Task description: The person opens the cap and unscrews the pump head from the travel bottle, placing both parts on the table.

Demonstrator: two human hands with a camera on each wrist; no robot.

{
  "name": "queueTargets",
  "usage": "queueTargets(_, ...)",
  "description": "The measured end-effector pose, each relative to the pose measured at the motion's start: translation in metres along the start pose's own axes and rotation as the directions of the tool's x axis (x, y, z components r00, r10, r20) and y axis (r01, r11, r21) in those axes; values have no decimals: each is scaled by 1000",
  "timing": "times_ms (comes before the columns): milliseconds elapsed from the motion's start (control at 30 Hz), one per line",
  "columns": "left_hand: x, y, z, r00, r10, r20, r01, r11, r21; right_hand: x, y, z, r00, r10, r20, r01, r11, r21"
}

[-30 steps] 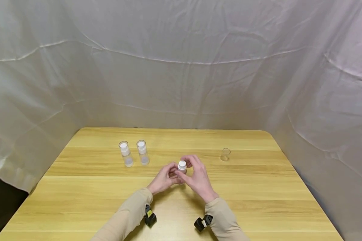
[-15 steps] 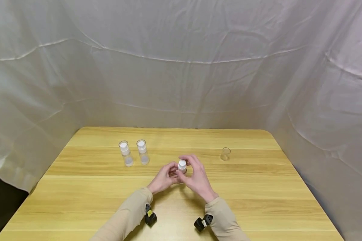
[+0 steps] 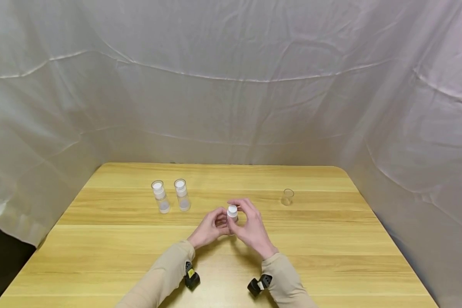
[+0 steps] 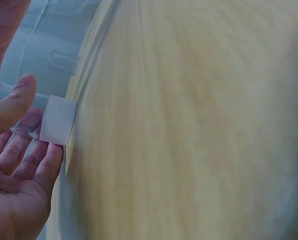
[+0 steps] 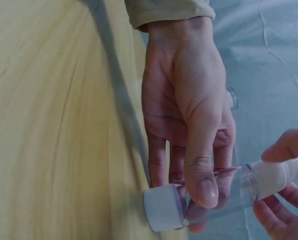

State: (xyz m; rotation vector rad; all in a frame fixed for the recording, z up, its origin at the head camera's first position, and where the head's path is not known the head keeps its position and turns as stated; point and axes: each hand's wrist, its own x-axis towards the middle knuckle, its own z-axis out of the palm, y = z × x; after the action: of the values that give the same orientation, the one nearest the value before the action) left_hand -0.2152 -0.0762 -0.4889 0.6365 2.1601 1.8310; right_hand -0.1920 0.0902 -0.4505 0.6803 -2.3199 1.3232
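A small clear pump bottle (image 5: 228, 201) with a white base (image 4: 58, 121) stands upright between both hands in front of the person. The left hand (image 3: 210, 229) grips its clear body low down; in the right wrist view its thumb lies across the side. Higher up, the right hand (image 3: 251, 226) pinches the white pump top (image 3: 232, 211) between thumb and fingers. The right wrist view shows those fingertips (image 5: 284, 146) on the white collar. A little white nozzle sticks out above the collar.
Two similar bottles, a left one (image 3: 160, 197) and a right one (image 3: 182, 196), stand at the back left with clear caps over white tops. A small clear cup-like cap (image 3: 287, 197) stands at the back right. Grey curtains (image 3: 231, 107) surround the wooden table (image 3: 331, 256).
The right thumb and fingers have shifted slightly around the white pump top, the thumb moving right. The left hand and the other things have stayed in place.
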Motion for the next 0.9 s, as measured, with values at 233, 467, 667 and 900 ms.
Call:
queueTargets(233, -1, 0, -1, 1000, -14, -1, 14, 1000, 24, -1, -1, 5, 998, 33, -55, -35, 999, -38)
queueTargets(467, -1, -1, 0, 1000, -16, -3, 16, 1000, 8, -1, 1, 5, 997, 0, -75, -3, 999, -36)
queueTargets(667, 0, -1, -1, 1000, 7, -1, -7, 1000, 3, 0, 3, 2, 1000, -22, -20, 22, 1000, -5)
queueTargets(900, 0, 0, 0, 1000, -18, -6, 18, 1000, 8, 0, 1, 4, 997, 12, -74, -15, 999, -44)
